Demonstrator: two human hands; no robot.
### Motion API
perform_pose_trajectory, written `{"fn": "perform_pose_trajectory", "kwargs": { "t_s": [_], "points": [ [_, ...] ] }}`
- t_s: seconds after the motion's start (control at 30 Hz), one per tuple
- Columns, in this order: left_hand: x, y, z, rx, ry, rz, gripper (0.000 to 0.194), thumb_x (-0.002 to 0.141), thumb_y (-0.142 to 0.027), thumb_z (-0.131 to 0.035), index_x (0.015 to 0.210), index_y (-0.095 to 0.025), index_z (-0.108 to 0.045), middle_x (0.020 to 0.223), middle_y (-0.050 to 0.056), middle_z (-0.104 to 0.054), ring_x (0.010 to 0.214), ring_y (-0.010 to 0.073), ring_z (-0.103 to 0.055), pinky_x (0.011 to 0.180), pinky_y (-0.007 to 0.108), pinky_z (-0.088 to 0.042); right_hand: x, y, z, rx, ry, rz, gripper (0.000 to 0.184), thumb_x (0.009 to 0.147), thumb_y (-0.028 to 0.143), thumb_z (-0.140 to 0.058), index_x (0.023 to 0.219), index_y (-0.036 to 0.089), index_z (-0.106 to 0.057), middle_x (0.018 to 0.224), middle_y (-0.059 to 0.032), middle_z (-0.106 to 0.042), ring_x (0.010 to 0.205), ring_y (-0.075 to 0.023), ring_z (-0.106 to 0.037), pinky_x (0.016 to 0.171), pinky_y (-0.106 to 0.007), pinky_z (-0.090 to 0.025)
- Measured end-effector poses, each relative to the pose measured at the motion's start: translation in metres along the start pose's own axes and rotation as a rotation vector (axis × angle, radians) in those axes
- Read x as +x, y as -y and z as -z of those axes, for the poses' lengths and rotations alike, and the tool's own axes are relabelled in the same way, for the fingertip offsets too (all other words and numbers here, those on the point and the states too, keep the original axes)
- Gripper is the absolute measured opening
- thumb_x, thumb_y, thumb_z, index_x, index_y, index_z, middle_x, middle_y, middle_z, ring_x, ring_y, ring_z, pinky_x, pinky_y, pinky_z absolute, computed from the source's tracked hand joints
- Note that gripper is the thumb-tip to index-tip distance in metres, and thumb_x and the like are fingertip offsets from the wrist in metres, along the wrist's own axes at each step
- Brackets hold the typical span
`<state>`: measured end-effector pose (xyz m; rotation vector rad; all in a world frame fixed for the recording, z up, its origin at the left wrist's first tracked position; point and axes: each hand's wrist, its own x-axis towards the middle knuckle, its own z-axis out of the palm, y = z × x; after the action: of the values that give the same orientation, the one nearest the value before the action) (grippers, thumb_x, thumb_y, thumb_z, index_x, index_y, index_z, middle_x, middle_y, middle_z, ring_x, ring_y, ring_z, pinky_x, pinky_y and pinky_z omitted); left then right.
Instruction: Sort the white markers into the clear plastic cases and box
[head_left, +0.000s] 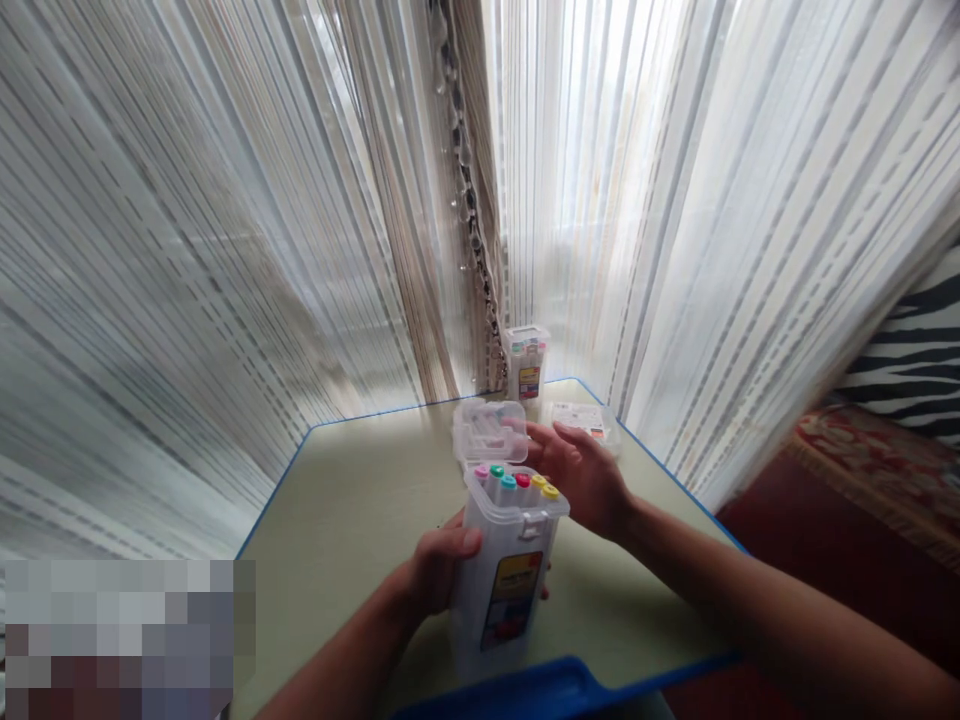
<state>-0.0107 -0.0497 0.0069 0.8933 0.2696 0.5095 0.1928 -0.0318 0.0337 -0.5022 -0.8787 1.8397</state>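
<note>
A tall translucent marker case (469,590) with a yellow and dark label stands tilted near the front of the table. Several markers with pink, green, teal, red and yellow caps (523,481) show at its top. Its clear hinged lid (491,432) is swung up and back. My left hand (442,565) is wrapped round the case's left side, thumb on the front and fingertips showing at the right edge. Beside the lid, my right hand (581,480) is held with its fingers stretched out. Its fingertips reach behind the lid's right edge; whether they touch it I cannot tell.
A second marker case (527,365) stands at the table's back corner. Close to it lies a flat clear box (585,422) with a label. The pale table (337,540) has a blue rim. String curtains (225,200) hang behind. Zebra-striped fabric (915,350) is at right.
</note>
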Motion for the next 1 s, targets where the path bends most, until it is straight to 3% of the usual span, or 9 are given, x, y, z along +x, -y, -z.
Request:
{"fn": "perform_pose_trajectory", "kwargs": {
  "t_s": [0.17,0.37,0.67,0.8,1.0],
  "points": [
    [0.001,0.003,0.006,-0.002,-0.04,-0.004,0.062,0.072,-0.053,-0.072,0.114,-0.007,-0.069,0.101,0.016,-0.073,0.087,0.0311,-0.071,0.079,0.041,-0.053,-0.002,0.006,0.002,-0.052,-0.007,0.183,0.049,0.083,0.054,-0.059,0.115,0.019,-0.073,0.11,-0.0083,-0.078,0.103,-0.0261,-0.069,0.098,-0.04,-0.046],
    [0.004,0.003,0.013,-0.006,-0.109,-0.014,0.063,0.074,-0.056,-0.071,0.119,-0.012,-0.066,0.101,0.015,-0.073,0.087,0.0305,-0.072,0.08,0.041,-0.053,-0.006,0.001,0.006,-0.282,0.038,0.269,0.043,0.087,0.051,-0.061,0.108,0.019,-0.079,0.127,-0.0111,-0.073,0.119,-0.03,-0.063,0.107,-0.047,-0.041],
    [0.002,0.007,0.019,-0.041,-0.135,0.013,0.07,0.079,-0.068,-0.064,0.118,-0.01,-0.069,0.103,0.015,-0.074,0.088,0.0284,-0.074,0.083,0.039,-0.054,-0.006,-0.005,0.016,-0.559,0.077,0.405,0.032,0.094,0.04,-0.063,0.124,0.032,-0.072,0.145,-0.0051,-0.061,0.142,-0.0266,-0.048,0.118,-0.056,-0.034],
    [0.003,0.012,0.018,-0.042,-0.128,0.0,0.078,0.074,-0.076,-0.065,0.115,-0.01,-0.069,0.099,0.013,-0.074,0.083,0.0272,-0.074,0.077,0.037,-0.055,-0.011,-0.001,0.01,-0.697,0.098,0.494,0.029,0.097,0.036,-0.061,0.124,0.033,-0.072,0.146,-0.0054,-0.06,0.143,-0.0258,-0.047,0.117,-0.056,-0.037],
    [0.005,0.011,0.008,-0.016,-0.153,-0.05,0.077,0.069,-0.076,-0.07,0.107,-0.01,-0.069,0.093,0.013,-0.072,0.079,0.028,-0.072,0.074,0.039,-0.054,-0.018,0.001,-0.006,-0.804,0.134,0.643,0.029,0.1,0.028,-0.056,0.125,0.032,-0.071,0.14,-0.0055,-0.065,0.134,-0.0229,-0.056,0.113,-0.047,-0.044]
  ]
}}
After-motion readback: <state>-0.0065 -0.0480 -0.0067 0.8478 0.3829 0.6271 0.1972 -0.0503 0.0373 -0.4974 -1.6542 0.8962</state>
